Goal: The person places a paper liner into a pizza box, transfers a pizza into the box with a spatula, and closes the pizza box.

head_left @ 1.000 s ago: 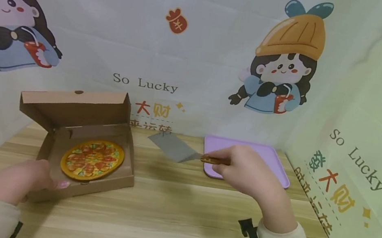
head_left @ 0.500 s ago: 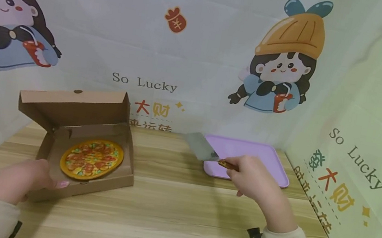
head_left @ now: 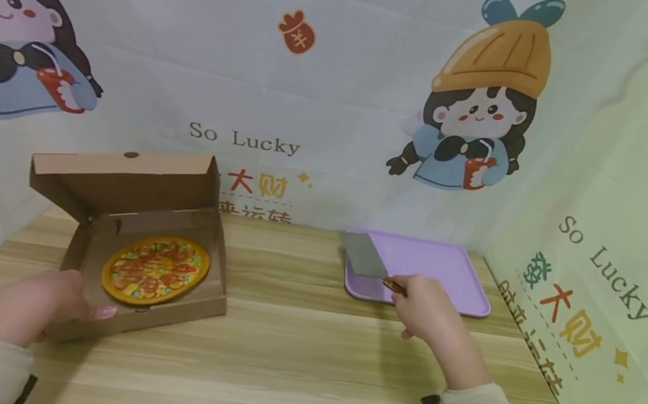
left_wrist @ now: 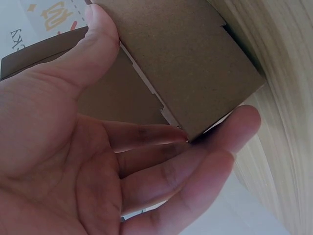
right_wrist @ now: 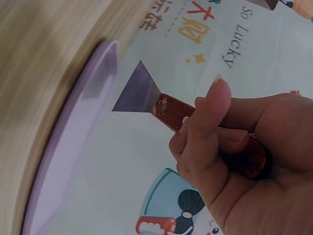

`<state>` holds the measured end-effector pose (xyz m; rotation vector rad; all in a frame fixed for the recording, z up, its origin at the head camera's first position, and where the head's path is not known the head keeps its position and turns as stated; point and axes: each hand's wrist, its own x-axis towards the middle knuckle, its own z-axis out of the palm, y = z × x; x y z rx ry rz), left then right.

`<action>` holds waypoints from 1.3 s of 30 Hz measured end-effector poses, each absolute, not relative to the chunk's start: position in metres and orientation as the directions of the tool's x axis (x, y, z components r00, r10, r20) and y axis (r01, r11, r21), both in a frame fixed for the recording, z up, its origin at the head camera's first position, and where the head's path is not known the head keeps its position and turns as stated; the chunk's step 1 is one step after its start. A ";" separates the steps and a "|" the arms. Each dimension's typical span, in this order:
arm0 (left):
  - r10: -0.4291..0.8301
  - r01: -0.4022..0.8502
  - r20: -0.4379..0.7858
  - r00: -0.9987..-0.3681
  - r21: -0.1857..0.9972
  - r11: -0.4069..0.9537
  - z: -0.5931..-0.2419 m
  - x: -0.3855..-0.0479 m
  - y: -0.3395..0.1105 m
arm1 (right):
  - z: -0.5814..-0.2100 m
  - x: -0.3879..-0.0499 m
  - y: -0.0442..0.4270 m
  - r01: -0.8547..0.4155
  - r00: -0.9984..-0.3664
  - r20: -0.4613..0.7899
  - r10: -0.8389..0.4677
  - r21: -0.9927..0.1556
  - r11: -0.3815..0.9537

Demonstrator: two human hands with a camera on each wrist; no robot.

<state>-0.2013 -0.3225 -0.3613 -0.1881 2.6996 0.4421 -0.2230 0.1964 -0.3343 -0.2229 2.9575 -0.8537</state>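
Metal spatula (head_left: 365,255) clasped by handle (right_wrist: 172,111) in right hand (head_left: 427,310), overlapping left edge of purple tray (head_left: 452,270) in head view, toward far right corner of surface (head_left: 286,371). Looks light, stiff; best held by handle. Left hand (head_left: 35,305) clasped on near left corner of cardboard box (head_left: 177,320), near left edge of surface. Probably light, creasable; best held at folded corners. Pizza (head_left: 156,271) inside.

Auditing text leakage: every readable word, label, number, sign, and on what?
"So Lucky": back wall, right wall.
"發大财": right wall.
"大财": back wall.
"来运转": back wall, cut off.
Yuan-like sign: red bag print.
Right wall's bottom line: cut off, unclear.
Box, pizza, spatula, tray: none seen.
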 end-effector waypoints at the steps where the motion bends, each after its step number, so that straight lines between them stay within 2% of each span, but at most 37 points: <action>1: -0.070 -0.197 -0.405 -0.912 0.280 0.939 -0.362 -0.201 -0.323 | -0.336 -0.224 0.197 -0.115 -0.989 -0.015 -0.146 -0.537 0.836; 10: -0.065 -0.179 -0.398 -0.915 0.257 0.950 -0.359 -0.198 -0.322 | -0.348 -0.228 0.212 -0.067 -0.995 -0.031 -0.099 -0.541 0.838; 31: -0.093 -0.218 -0.405 -0.909 0.275 0.936 -0.361 -0.199 -0.322 | -0.350 -0.222 0.243 -0.066 -0.998 0.021 -0.064 -0.487 0.871; 39: -0.094 -0.223 -0.413 -0.906 0.276 0.935 -0.357 -0.198 -0.321 | -0.351 -0.223 0.252 -0.070 -0.998 0.032 -0.063 -0.508 0.858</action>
